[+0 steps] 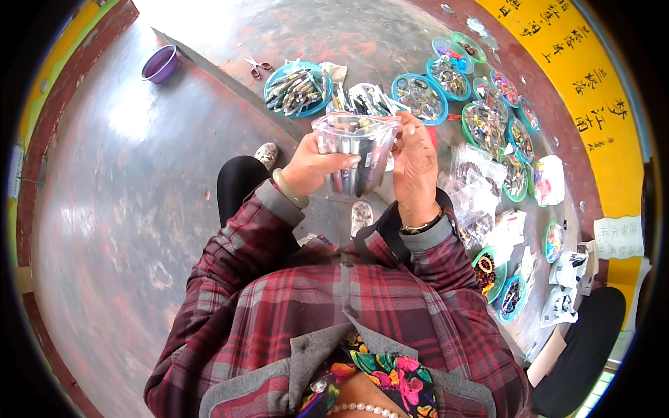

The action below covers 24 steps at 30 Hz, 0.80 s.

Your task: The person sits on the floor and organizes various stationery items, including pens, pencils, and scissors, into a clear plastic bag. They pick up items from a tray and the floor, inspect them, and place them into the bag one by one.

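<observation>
A clear plastic zip bag (376,148) filled with several pens stands upright in front of my chest. My left hand (310,166) grips the bag's left side, thumb laid across its front. At the upper right corner, my right hand (416,164) pinches the bag's edge with its fingertips, and the other fingers are bent. Just beyond the bag is a pile of pens (369,97), partly hidden behind it. Left of that pile sits a blue basin (319,109) heaped with pens.
Red-handled scissors (259,67) lie beside the pen basin, and a purple basin (160,64) is at the far left. Several baskets of small goods, one a blue basket (440,111), line the right side. Plastic bags (474,188) lie right of my knees. A low floor ledge (223,80) runs diagonally.
</observation>
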Tool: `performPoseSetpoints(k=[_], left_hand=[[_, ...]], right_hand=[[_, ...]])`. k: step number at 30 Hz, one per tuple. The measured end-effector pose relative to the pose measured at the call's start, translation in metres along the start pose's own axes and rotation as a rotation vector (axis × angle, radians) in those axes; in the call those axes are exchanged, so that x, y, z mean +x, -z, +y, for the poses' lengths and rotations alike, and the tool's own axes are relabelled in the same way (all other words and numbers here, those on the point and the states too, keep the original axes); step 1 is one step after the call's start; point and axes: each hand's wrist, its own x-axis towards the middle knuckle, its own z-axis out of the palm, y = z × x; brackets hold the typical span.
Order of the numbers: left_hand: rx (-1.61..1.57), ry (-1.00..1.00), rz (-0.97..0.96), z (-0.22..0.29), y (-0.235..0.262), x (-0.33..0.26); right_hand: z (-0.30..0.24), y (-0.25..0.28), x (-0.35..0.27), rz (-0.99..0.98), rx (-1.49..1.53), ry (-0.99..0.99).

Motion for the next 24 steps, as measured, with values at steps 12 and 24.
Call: performPoseSetpoints(k=[12, 24], left_hand=[[0.141, 0.210, -0.060, -0.013, 0.019, 0.000], [0.140, 0.074, -0.065, -0.007, 0.014, -0.006]], right_hand=[[-0.034, -0.006, 0.017, -0.524, -1.069, 0.343], [-0.030, -0.030, 0.017, -0.482, -0.937, 0.506]])
